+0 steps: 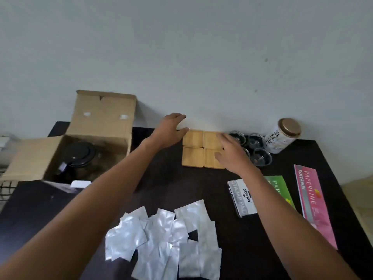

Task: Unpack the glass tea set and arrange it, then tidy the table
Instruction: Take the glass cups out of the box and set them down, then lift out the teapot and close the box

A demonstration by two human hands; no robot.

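A: Coasters [202, 148], four wooden squares, are lying in a two-by-two block at the table's [171, 184] far edge. Light, stiff, smooth, I'd judge; edges are the place to take hold.

B: Left hand [170, 129] is touching the block's far-left corner, fingers straight. Right hand [232, 153] is resting flat over the right pair.

A: Glass cups [260, 156] are sitting just beside. Fragile; lift by the walls.

B: Teapot [80, 158] is sitting in the cardboard box [101, 118], left. Foil packets [167, 243] are lying nearer.

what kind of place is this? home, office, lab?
Probably a home or small-office desk: a dark table against a plain wall, with a stamp pad box and a receipt book beside the cardboard box.
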